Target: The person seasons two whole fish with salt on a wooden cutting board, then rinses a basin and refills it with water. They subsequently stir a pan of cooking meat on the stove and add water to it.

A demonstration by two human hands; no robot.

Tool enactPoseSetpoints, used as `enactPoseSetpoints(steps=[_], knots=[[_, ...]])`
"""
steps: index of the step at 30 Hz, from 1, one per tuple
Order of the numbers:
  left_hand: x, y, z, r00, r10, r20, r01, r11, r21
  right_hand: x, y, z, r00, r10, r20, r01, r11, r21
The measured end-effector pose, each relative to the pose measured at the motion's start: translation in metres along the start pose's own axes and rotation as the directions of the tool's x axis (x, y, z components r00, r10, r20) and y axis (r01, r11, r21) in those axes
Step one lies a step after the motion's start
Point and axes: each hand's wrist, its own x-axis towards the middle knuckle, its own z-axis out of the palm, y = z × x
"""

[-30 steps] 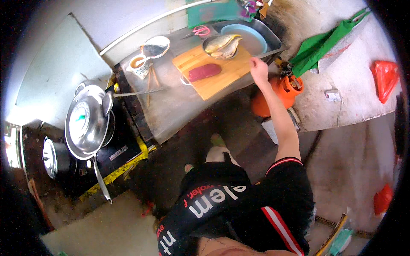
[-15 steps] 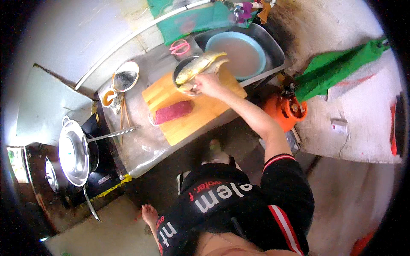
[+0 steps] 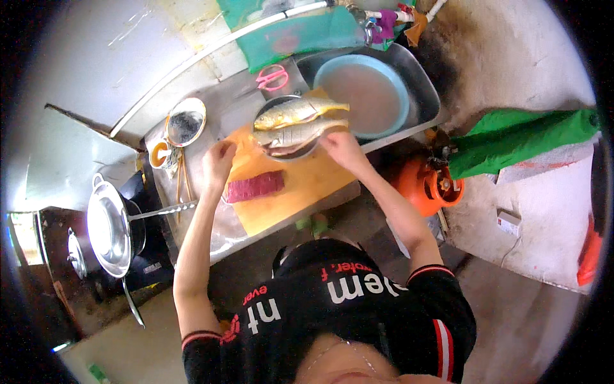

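Note:
Two whole yellowish fish lie side by side across a round metal bowl [image 3: 311,155], their tails past its right rim. The upper fish [image 3: 300,112] is yellow-backed; the lower fish [image 3: 297,136] has cuts across its side. Close to the lower fish's tail and the bowl's rim is my right hand [image 3: 342,150], its fingers closed; what they grip is hidden. My left hand [image 3: 219,160], curled shut with nothing visible in it, hovers at the left side of a wooden cutting board [image 3: 320,179]. A dark red slab of meat [image 3: 256,186] rests on the board between my forearms.
A sink at the back right holds a blue basin [image 3: 404,96] of cloudy water. Pink scissors [image 3: 272,77] lie behind the bowl. Leftward are a strainer bowl [image 3: 186,121], a small cup [image 3: 159,155], chopsticks [image 3: 186,176] and a metal pan [image 3: 110,224]. An orange gas cylinder [image 3: 422,185] stands right.
My left hand has come into view over the board's left side. My right hand has moved right, from the fish's head end to near the tails. The fish now lie flatter across the bowl.

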Motion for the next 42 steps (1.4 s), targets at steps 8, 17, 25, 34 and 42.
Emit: enactPoseSetpoints(steps=[8,17,25,34,42], knots=[[0.079,-0.056,0.067,0.942,-0.187,0.279,0.245,0.951,-0.189,0.008,-0.008,0.027,0.994,0.093,-0.053,-0.084,0.985,0.15],[0.047,-0.109,-0.001,0.978,-0.179,0.109,0.186,0.981,-0.059,0.016,-0.053,0.074,0.999,-0.036,-0.009,0.037,0.92,0.39],[0.027,-0.022,-0.024,0.98,0.071,-0.186,0.024,0.886,0.463,0.062,0.054,-0.031,0.991,-0.129,0.023,0.117,0.949,0.294],[0.085,0.164,0.237,0.877,-0.163,0.452,0.407,0.752,-0.519,0.239,0.242,-0.125,0.894,-0.44,0.085,0.446,0.856,-0.263],[0.185,0.095,0.456,0.988,-0.02,0.154,0.015,0.999,0.036,0.251,0.276,-0.085,0.9,-0.286,0.329,0.417,0.782,-0.464]])
